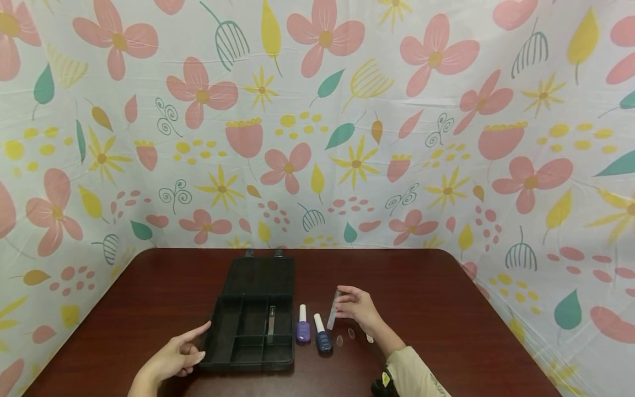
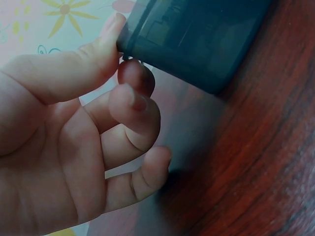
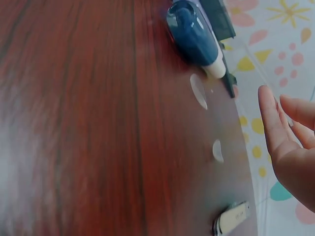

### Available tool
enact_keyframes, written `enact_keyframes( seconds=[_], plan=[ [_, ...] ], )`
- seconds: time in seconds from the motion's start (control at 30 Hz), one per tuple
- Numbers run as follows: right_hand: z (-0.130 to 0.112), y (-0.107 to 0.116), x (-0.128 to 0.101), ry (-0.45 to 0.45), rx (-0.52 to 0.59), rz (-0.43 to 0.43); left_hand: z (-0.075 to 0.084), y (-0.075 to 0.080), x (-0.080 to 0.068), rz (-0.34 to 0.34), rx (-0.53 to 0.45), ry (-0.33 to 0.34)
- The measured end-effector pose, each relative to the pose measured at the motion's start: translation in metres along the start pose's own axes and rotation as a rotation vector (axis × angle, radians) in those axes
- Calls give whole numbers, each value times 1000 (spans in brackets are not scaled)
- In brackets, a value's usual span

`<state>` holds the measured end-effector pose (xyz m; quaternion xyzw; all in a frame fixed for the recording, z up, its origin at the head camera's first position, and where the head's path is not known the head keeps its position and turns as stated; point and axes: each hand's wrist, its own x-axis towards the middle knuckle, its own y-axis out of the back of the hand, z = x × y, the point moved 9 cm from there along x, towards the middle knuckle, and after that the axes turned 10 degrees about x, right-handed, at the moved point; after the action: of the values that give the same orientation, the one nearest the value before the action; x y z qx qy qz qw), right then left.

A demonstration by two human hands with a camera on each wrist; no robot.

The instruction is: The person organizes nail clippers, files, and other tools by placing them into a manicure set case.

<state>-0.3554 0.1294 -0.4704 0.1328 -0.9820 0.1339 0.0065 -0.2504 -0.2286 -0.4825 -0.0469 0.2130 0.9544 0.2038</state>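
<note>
Nearest of all, on the right, here's a pale sleeve [image 1: 414,372], and across on the left the left hand [image 1: 172,355] sets its index finger along the left wall of a black compartment box [image 1: 225,366], thumb against the near corner, the remaining fingers loosely bent with nothing in them. The box sits left of centre on the dark reddish-brown surface [image 1: 461,303]. Just to its right stand two nail polish bottles, white-capped: the navy bottle [image 1: 324,342] a touch nearer, the purple bottle [image 1: 303,332] beside it, closer to the box. Right of the navy one lie two clear nail tips [image 1: 339,341], well apart from each other, and further right, close by the right wrist, nail clippers [image 3: 232,219]. Over these, the right hand [image 1: 364,311] has a translucent strip [image 1: 333,315] pinched in its fingers, slanting down right of the bottles; whether its lower end meets the surface, you can't tell. Over in the box's right-hand side lies a slim metal tool [image 1: 271,320]. Beyond that, the raised lid [image 1: 259,277] leans away, two latches [image 1: 279,253] on its far edge, and behind everything hangs a flowered cloth [image 1: 317,220].
</note>
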Motion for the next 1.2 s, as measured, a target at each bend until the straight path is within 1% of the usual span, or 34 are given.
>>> enact_keyframes(
  seconds=[0.1, 0.3, 0.5, 0.77, 0.97, 1.2],
  plan=[
    [-3, -8, 0, -2, 16, -9, 0, 0, 0, 1, -3, -3],
    [0, -19, 5, -4, 24, -29, 1, 0, 0, -7, -8, -9],
    [-9, -33, 1, -11, -12, -37, -1, 0, 1, -15, -12, 6],
    [6, -35, 11, -8, -2, -55, -2, 0, 0, -9, 7, 19],
    [6, -44, 13, 1, -34, -81, -2, 0, 0, -7, 15, 26],
    [6, -53, 17, 0, -26, -87, -3, 0, 1, -8, -1, 26]
  ],
)
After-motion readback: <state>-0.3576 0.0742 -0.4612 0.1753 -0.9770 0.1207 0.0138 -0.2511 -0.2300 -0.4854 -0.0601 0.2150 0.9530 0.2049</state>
